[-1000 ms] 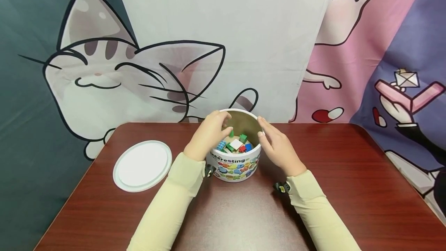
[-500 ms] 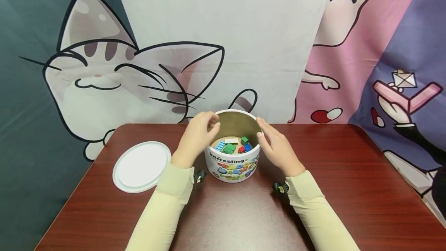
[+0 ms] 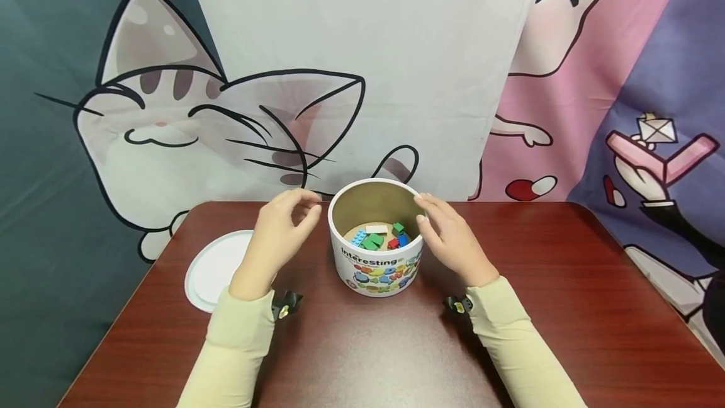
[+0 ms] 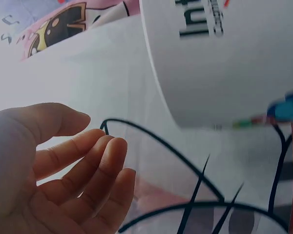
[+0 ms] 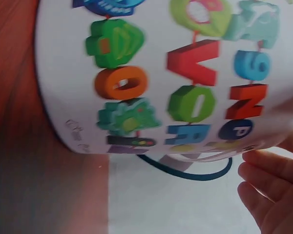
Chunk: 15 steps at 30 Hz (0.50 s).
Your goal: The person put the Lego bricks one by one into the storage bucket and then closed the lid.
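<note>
A white tub [image 3: 375, 272] with colourful letter prints stands on the table, its top uncovered. On its floor lie several toy building bricks: a light blue brick [image 3: 359, 237], a white brick [image 3: 376, 229], green bricks [image 3: 372, 242], a red brick [image 3: 393, 243] and a blue brick [image 3: 403, 240]. My left hand [image 3: 277, 232] hovers left of the tub, fingers loosely bent, holding nothing; the left wrist view shows the bare gap between thumb and fingers. With extended fingers my right hand [image 3: 457, 243] touches the tub's right rim. In the right wrist view its fingertips [image 5: 251, 158] lie at the printed wall.
A round white lid [image 3: 206, 276] lies flat on the left of the brown table [image 3: 566, 307], partly covered by the left hand and forearm. Behind the table's far edge hangs a cartoon-printed cloth [image 3: 362, 49].
My left hand has come out of the tub and moved left, beside the lid. The bricks inside have shifted, with the white one lying farther back. My right hand stays at the rim.
</note>
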### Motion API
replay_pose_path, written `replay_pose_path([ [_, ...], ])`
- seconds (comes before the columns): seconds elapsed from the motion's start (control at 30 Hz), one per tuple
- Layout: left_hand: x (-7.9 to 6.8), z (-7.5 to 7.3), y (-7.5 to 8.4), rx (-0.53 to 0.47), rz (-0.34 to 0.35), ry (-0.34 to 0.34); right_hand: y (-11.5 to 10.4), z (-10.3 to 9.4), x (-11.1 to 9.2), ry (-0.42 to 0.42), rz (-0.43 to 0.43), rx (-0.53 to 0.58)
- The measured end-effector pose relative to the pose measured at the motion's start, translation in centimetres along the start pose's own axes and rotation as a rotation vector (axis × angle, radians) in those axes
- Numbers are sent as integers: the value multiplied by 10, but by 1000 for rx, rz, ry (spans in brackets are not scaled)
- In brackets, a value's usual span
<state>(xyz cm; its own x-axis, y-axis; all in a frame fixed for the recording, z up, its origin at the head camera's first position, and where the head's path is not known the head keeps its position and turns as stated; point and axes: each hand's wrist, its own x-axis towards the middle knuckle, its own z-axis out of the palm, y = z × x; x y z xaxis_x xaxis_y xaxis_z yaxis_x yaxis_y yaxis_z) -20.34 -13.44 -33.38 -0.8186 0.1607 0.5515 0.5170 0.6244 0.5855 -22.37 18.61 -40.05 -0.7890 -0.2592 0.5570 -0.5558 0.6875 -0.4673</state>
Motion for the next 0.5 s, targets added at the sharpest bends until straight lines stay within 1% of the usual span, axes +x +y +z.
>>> replay_pose_path([
  [0.13,-6,-12,-11,32,-23,25,-6,-4,2,73,-72,5],
  [0.27,-12,-22,-25,80,-49,54,-21,-10,3,154,-160,36],
  [0.37,-16,-30,-35,123,-71,82,-38,-14,2,215,-257,107],
  [0.5,-22,-41,-48,166,-131,95,-66,-15,-1,276,-421,210],
])
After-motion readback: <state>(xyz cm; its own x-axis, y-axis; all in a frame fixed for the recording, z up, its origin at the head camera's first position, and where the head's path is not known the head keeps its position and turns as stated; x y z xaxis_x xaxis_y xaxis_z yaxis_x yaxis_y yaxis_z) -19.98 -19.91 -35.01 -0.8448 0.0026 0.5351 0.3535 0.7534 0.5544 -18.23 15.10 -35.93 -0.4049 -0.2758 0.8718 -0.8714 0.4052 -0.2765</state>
